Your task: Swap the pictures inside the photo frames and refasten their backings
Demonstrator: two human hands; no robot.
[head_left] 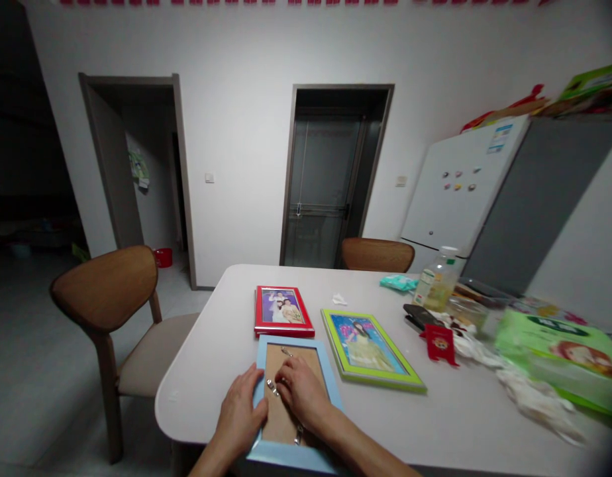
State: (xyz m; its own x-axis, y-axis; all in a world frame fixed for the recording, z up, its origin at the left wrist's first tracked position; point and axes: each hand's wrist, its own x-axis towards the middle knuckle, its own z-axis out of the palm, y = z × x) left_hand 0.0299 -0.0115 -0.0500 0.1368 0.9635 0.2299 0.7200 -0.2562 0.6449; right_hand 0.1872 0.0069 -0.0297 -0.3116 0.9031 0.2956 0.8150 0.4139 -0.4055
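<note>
Two hands: left hand point(241, 401) spread, right hand point(301, 391) curled, pinch unclear.
Blue frame point(282, 424): beneath both, at table's point(201, 384) near edge.
Green frame point(368, 348): right, narrowly apart.

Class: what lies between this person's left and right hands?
In the head view, a metal clip lies there, on the brown backing of the blue frame.

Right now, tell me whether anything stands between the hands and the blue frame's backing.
Nothing visible does. The left hand rests at the blue frame's left side; the right hand is over the brown backing. The red frame and green frame lie outside it.
</note>
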